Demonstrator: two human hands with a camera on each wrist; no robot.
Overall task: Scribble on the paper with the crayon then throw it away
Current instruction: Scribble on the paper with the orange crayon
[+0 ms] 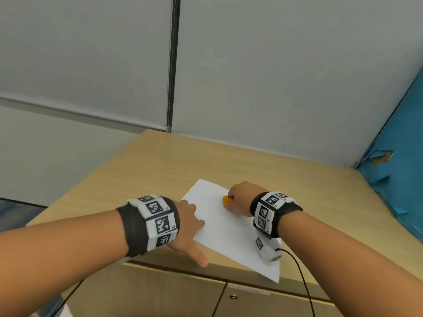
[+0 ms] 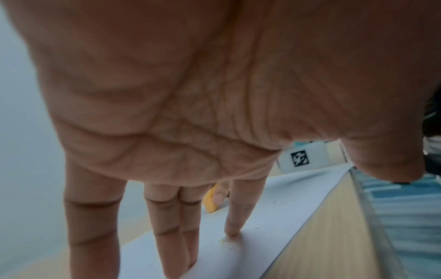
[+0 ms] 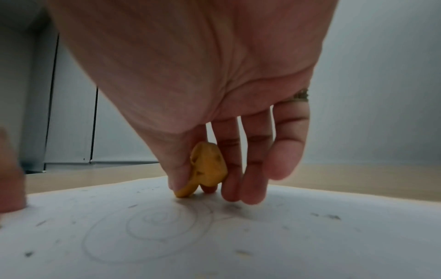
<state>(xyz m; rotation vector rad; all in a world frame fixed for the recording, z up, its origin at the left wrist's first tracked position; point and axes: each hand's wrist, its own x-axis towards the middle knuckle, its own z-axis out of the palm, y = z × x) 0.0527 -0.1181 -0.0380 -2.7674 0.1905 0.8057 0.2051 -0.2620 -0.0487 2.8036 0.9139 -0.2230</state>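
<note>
Orange wax is seen at the far part of the white paper, where a stubby orange crayon is pinched in the right hand; in the right wrist view the crayon is held between the thumb and the curled fingers, its lower end touching the sheet; a ring is worn on one finger of that hand; faint spiral lines and small dark flecks are marked on the paper just in front of the crayon. The sheet is laid at an angle on the light wooden bench, one corner reaching past the near edge; the left hand is spread flat with straight fingers, nothing being gripped, and its fingertips are pressed on the paper near the left edge, while the thumb is pointed toward the front edge of the bench. Black bands with black-and-white marker tags are worn on both wrists; a black cable is run from the right wrist unit down past the bench front. A grey wall is seen behind the bench, and a torn blue sheet at the right.
</note>
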